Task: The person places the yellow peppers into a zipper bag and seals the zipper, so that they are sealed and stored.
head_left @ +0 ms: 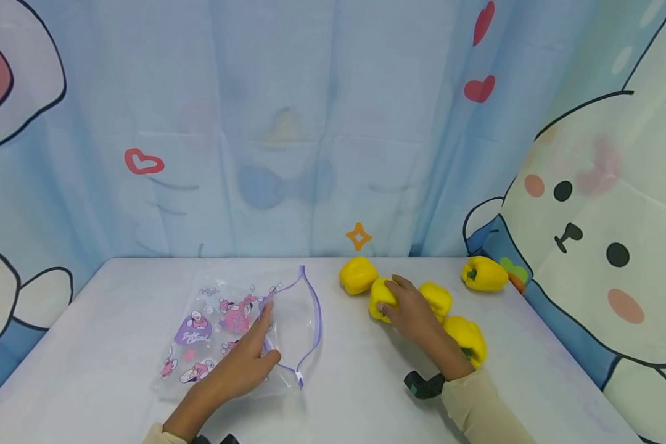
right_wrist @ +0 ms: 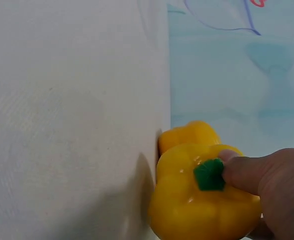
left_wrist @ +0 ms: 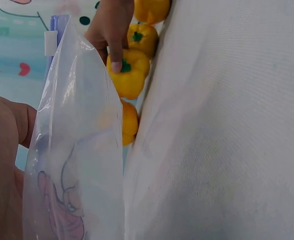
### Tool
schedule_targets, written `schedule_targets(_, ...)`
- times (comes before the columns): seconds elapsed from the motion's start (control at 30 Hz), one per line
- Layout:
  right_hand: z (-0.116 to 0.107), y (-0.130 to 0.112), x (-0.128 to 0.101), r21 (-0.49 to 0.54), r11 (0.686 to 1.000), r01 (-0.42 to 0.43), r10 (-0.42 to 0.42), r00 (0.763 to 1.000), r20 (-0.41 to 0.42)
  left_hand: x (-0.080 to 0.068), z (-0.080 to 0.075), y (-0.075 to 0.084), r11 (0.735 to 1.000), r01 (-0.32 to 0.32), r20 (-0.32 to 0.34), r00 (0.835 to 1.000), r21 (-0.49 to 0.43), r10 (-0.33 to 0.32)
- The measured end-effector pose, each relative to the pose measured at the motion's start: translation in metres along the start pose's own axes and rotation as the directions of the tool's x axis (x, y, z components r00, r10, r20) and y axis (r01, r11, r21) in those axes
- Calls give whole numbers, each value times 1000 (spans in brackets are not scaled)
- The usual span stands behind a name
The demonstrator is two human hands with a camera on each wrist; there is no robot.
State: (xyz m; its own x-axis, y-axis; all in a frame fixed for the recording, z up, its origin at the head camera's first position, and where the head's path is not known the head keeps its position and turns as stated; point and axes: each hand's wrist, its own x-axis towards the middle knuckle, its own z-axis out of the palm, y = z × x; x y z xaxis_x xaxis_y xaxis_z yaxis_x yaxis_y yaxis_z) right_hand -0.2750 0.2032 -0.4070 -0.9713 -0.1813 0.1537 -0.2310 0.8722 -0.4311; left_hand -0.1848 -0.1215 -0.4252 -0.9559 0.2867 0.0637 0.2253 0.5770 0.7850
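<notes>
A pale blue curtain [head_left: 377,123] hangs behind the zip bag [head_left: 216,336], printed with red hearts, an orange star and a large white cartoon animal to the bag's right. The bag lies on a white worktop [head_left: 355,401]. It is clear plastic with pink cartoon figures and a purple patch, and its mouth gapes on the right side, edged by a purple zip strip [head_left: 318,320] with a white slider [head_left: 298,375] at the near end.

The left hand [head_left: 246,357] reaches over the bag and grips one edge of its mouth, the thumb at the opening.

To the right of the bag, the right hand [head_left: 413,314] grasps a yellow pepper [head_left: 382,301], the thumb pressed beside its green stem [right_wrist: 209,175]. Whether this pepper touches the worktop, I cannot tell.

Four more yellow peppers are also to the right of the bag. The nearest one [head_left: 357,275] is level with the bag's far edge; another [head_left: 437,299] is beyond the grasped pepper, a third [head_left: 466,340] is level with the bag's mouth, and the last [head_left: 484,274] is farthest from the bag, towards the curtain. A beige sleeve [head_left: 480,407] covers the right forearm, with a dark device [head_left: 423,385] beside it, also right of the bag.
</notes>
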Motion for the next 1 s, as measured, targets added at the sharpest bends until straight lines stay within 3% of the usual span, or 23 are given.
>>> schedule_targets(0.3,-11,-9,-6,87,992,93,-89,995,-50,0,-2,4,1000,-28,2,1000,-1,28)
schedule_targets(0.63,-17,-29,-17,238,935,264,-251,964,-84,-1,-4,9,998,-53,0,999,-26,53)
schedule_targets(0.83,-20,-41,-23,387,872,299,-297,953,-68,-1,-3,11,999,-39,15,999,-21,40)
schedule_targets(1.0,-22,-48,-28,533,783,320,-365,931,-23,-2,-3,12,1000,-24,27,999,-4,24)
